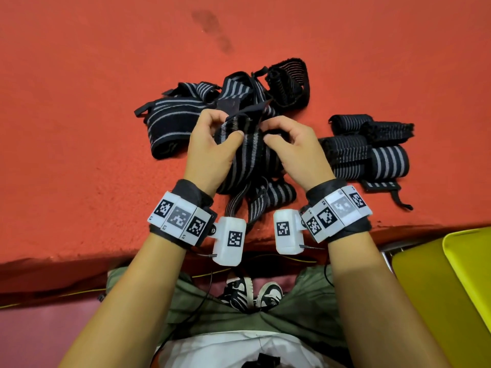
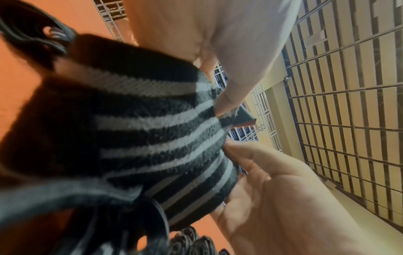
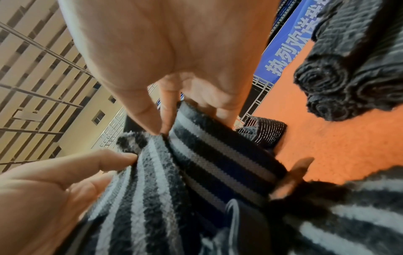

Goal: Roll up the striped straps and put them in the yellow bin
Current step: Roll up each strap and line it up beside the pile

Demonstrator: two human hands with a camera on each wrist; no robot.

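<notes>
Both hands hold one black strap with grey stripes (image 1: pixel 248 155) just above the red surface. My left hand (image 1: pixel 228 126) pinches its left edge near the top, thumb in front. My right hand (image 1: pixel 268 130) pinches the right edge beside it. The strap's loose tail hangs down between my wrists. In the left wrist view the left hand (image 2: pixel 224 103) presses a thumb on the strap's (image 2: pixel 152 129) end. In the right wrist view the right hand (image 3: pixel 161 131) pinches a fold of the strap (image 3: pixel 218 155). The yellow bin (image 1: pixel 438 288) sits low at the right, below the surface's edge.
A tangled pile of loose striped straps (image 1: pixel 212 107) lies just behind my hands. Several rolled straps (image 1: pixel 372 152) lie together to the right, also seen as rolled straps (image 3: pixel 338 86) in the right wrist view. The red surface (image 1: pixel 79 128) ends at an edge near my knees.
</notes>
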